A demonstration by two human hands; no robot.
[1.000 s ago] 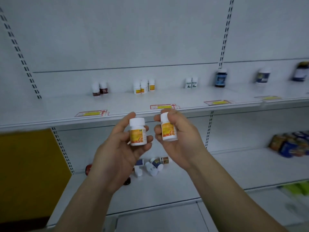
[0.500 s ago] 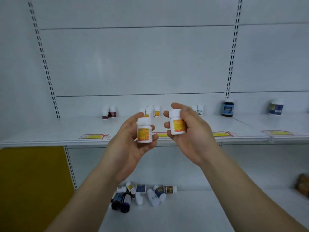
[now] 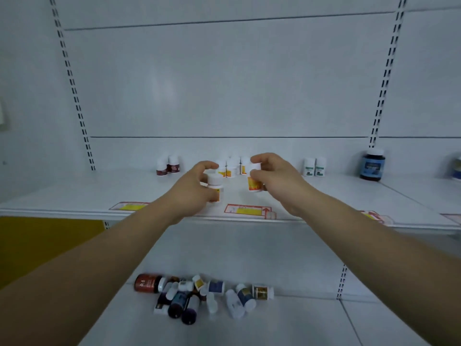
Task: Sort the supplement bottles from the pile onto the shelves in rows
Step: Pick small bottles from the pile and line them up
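My left hand (image 3: pixel 193 187) grips a small white bottle with an orange-yellow label (image 3: pixel 216 186), held upright over the upper shelf (image 3: pixel 99 196). My right hand (image 3: pixel 277 179) grips a matching white bottle (image 3: pixel 254 182) beside it. Both sit just in front of a row of the same white, orange-labelled bottles (image 3: pixel 232 167) standing at the shelf's back. On the lower shelf lies the pile of mixed bottles (image 3: pixel 199 294), tumbled on their sides.
On the upper shelf stand two red-labelled bottles (image 3: pixel 168 166), two green-labelled white bottles (image 3: pixel 314 167) and a big dark blue jar (image 3: pixel 372 165). Price tags (image 3: pixel 245 211) line the shelf's front edge. A yellow panel (image 3: pixel 37 248) is at lower left.
Both hands have moved forward from in front of me over the upper shelf, carrying their bottles toward the orange-labelled row. The view has tilted up, so the pile now shows lower.
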